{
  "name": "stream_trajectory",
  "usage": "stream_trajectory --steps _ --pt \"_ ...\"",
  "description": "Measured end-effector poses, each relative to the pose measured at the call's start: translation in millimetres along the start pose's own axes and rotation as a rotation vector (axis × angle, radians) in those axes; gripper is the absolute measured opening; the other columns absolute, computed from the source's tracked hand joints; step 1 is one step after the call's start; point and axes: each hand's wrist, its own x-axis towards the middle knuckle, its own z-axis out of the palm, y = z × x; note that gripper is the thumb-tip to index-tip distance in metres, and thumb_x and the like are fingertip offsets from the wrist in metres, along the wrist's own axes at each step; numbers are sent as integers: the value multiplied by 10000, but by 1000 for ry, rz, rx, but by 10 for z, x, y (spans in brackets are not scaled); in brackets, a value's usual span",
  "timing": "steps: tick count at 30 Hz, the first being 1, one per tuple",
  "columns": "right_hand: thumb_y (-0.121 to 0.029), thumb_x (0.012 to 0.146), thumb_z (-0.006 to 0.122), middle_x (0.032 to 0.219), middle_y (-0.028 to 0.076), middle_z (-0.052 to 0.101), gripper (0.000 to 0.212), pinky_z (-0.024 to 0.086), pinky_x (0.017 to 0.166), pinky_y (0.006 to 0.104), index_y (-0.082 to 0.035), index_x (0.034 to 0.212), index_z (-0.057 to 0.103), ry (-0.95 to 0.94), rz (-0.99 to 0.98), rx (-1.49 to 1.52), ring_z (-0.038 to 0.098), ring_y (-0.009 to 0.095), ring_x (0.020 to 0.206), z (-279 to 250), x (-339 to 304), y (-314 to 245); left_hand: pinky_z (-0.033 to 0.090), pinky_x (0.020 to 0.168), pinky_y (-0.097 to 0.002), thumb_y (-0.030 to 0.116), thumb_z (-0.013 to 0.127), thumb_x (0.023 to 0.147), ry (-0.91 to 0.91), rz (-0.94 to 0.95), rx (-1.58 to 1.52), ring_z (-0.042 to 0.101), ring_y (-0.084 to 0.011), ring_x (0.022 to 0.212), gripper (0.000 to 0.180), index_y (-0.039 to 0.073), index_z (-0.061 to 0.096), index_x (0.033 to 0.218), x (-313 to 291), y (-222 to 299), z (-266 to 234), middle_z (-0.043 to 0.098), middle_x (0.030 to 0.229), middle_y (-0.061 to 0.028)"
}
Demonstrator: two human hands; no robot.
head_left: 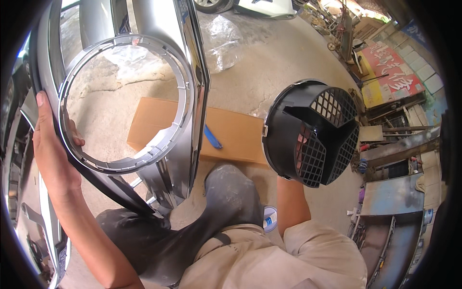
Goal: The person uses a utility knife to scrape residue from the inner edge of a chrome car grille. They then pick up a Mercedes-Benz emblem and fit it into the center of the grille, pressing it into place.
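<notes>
A large silver and black car grille stands tilted on my left, with a round ring opening in its middle. My left hand is closed round its left edge, thumb outside and fingertips showing through the ring. On the right, my raised right forearm ends behind a black round emblem base, held up off the floor. Its face has a three-armed star shape with mesh panels between the arms. That base hides most of my right hand; a little skin shows through the mesh. The ring and base are apart.
A brown cardboard box lies on the concrete floor beyond my knee, with a blue pen-like tool on it. Clear plastic wrap lies further off. Metal racks, a red and yellow sign and clutter line the right side.
</notes>
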Motion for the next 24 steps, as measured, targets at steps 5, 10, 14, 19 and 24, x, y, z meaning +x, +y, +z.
stream_trajectory --steps 5,10,14,19,24 --pt "-254 956 546 1203 137 538 455 394 1035 489 57 1281 479 227 -295 -420 480 355 1243 275 -38 184 440 476 -249 526 533 1008 12 -60 21 491 -83 486 486 92 636 814 -101 179 48 523 602 31" --pt "-220 926 588 1175 145 572 422 407 1020 479 68 1229 527 590 -416 -1004 501 348 1222 541 5 335 388 450 -250 515 542 1009 -58 -55 -139 457 -101 457 470 103 569 784 34 83 29 498 577 1" --pt "-192 903 621 1153 153 599 396 418 1008 471 77 1189 565 719 -386 -1373 519 342 1204 638 117 408 357 451 -244 492 533 1021 -66 -39 -149 424 -84 468 448 109 528 787 23 137 -21 456 594 14" --pt "-158 874 663 1125 161 633 364 431 993 461 88 1137 612 735 -382 -1585 541 336 1183 704 140 489 431 448 -264 492 525 1023 -25 -55 -180 486 -129 427 500 76 565 749 66 118 -20 509 548 -36" --pt "-123 845 705 1097 170 667 332 444 978 452 100 1086 660 640 -437 -1843 562 329 1161 823 175 546 415 456 -262 500 532 1018 -23 -83 -191 466 -122 437 505 85 552 732 79 99 -4 491 553 -25"
